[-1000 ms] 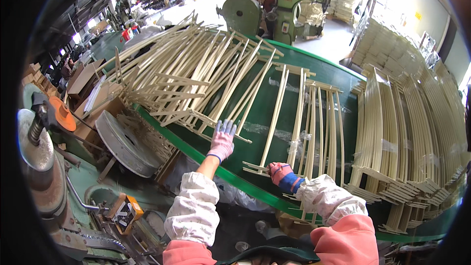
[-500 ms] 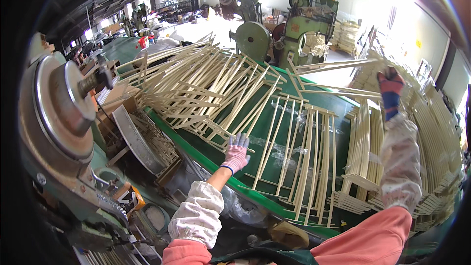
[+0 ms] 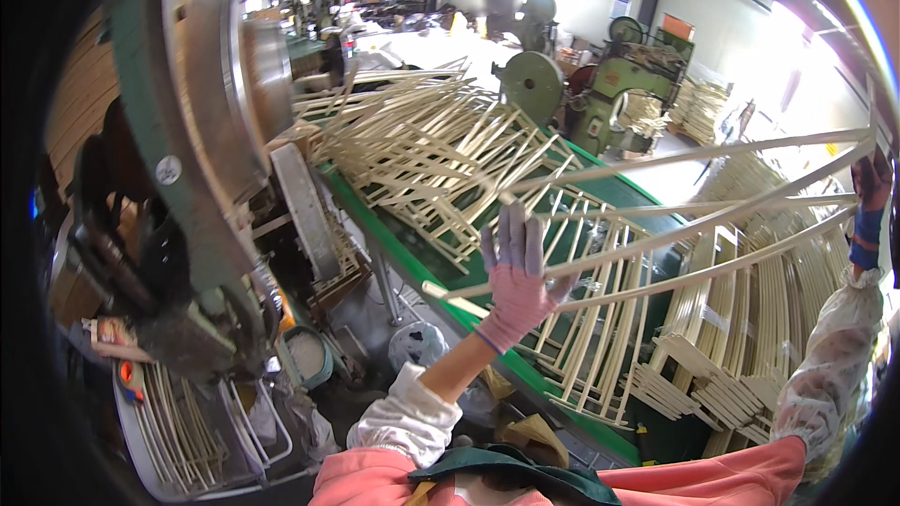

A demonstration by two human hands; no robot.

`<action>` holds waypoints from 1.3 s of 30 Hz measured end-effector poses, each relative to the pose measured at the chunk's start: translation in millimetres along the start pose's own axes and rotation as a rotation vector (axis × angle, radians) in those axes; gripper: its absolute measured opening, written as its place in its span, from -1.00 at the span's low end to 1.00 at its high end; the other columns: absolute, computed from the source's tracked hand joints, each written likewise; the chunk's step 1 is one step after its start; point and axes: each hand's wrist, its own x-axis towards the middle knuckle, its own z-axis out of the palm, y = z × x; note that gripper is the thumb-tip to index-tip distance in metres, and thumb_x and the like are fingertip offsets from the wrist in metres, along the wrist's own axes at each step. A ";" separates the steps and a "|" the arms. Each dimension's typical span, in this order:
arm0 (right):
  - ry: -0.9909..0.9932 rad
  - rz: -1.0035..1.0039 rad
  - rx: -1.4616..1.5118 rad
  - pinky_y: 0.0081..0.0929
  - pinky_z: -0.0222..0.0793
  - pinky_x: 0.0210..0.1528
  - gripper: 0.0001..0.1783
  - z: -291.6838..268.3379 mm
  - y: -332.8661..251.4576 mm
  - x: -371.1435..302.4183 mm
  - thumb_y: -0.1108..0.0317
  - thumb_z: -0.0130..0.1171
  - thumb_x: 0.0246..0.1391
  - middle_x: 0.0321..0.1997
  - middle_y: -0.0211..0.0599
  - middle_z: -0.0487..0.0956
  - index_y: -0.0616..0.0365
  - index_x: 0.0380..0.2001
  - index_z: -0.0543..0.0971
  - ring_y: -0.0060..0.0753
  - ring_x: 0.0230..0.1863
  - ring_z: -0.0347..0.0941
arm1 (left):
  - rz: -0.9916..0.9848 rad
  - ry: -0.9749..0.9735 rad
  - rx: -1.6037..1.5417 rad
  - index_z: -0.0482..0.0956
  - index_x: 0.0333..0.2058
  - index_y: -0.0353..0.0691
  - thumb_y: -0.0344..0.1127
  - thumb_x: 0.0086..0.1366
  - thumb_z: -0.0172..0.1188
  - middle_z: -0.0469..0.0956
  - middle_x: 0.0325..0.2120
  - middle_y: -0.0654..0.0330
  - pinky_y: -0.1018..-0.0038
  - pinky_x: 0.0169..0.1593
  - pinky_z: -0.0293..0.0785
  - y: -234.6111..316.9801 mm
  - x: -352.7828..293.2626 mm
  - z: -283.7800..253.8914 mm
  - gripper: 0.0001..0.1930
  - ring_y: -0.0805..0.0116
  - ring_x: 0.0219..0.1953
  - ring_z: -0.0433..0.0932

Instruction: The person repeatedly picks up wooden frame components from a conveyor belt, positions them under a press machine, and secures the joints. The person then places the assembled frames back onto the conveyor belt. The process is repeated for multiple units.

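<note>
My left hand [image 3: 517,283], in a pink and grey glove, is raised over the near edge of the green table. Its fingers are stretched upward and apart, with cream bars of a long slender frame [image 3: 694,157] passing beside and behind it. Out at the far right, my right hand [image 3: 870,189], in a dark red and blue glove, is closed around the other end of this frame. The bars span the air between both hands, above more cream ladder-like frames [image 3: 600,319] lying on the table.
A heap of cream frames [image 3: 403,145] covers the table's far left. Neat stacks [image 3: 712,319] stand at right. A large machine with a metal wheel [image 3: 234,84] is close on my left, above a grey bin [image 3: 159,450] of rods. Green machines [image 3: 623,84] stand beyond the table.
My right hand has drawn the frame outward to the right and nearer. My left hand has risen off the pieces on the table. The view has turned left.
</note>
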 end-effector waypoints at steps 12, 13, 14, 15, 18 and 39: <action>-0.764 -0.282 0.118 -0.58 0.33 -0.43 -0.64 337.9 -195.5 -180.7 0.37 0.34 -0.31 -0.54 -0.37 0.51 0.20 -0.33 0.53 -0.47 -0.52 0.43 | -0.201 -0.258 0.163 0.23 0.08 -0.32 -0.04 0.06 0.10 0.27 0.07 -0.03 0.03 0.19 0.04 -65.0 -152.8 -174.0 -0.34 -0.02 0.13 0.22; -0.895 -0.316 0.171 -0.57 0.35 -0.42 -0.62 366.3 -216.6 -207.9 0.38 0.37 -0.37 -0.54 -0.34 0.53 0.19 -0.35 0.54 -0.45 -0.52 0.44 | -0.333 -0.353 0.013 0.17 0.12 -0.27 0.06 0.02 0.19 0.25 0.07 -0.04 0.12 0.18 0.10 -65.0 -161.0 -185.5 -0.23 -0.06 0.11 0.23; -1.096 -0.208 0.221 -0.56 0.36 -0.40 -0.60 396.4 -234.1 -234.4 0.39 0.41 -0.43 -0.54 -0.32 0.54 0.17 -0.38 0.56 -0.44 -0.52 0.45 | -0.400 -0.361 -0.157 0.16 0.14 -0.23 0.04 -0.02 0.29 0.29 0.04 0.02 0.23 0.20 0.10 -64.5 -168.3 -197.1 -0.18 0.05 0.13 0.23; -1.221 -0.097 0.310 -0.56 0.38 -0.38 -0.60 423.9 -247.2 -257.9 0.41 0.38 -0.39 -0.51 -0.31 0.55 0.18 -0.34 0.56 -0.47 -0.50 0.46 | -0.476 -0.334 -0.368 0.17 0.14 -0.23 -0.01 0.00 0.31 0.32 0.01 0.07 0.28 0.20 0.08 -61.1 -176.3 -209.2 -0.21 0.12 0.12 0.24; -1.477 0.177 0.594 -0.58 0.40 -0.31 -0.61 494.8 -267.0 -327.8 0.48 0.26 -0.21 -0.40 -0.27 0.58 0.24 -0.19 0.55 -0.60 -0.44 0.46 | -0.725 -0.083 -0.775 0.17 0.16 -0.25 -0.24 0.07 0.29 0.37 -0.06 0.20 0.41 0.18 0.07 -61.4 -193.1 -237.7 -0.30 0.34 0.05 0.28; -1.777 0.458 0.764 -0.52 0.38 -0.14 -0.53 546.8 -294.0 -510.0 0.59 0.10 -0.18 -0.25 -0.18 0.58 0.20 -0.07 0.47 -0.42 -0.24 0.50 | -1.577 -0.077 -1.324 0.28 0.06 -0.41 0.47 0.02 -0.11 0.40 -0.02 0.00 0.40 0.16 0.22 -118.2 -273.2 -356.1 -0.03 0.22 0.04 0.38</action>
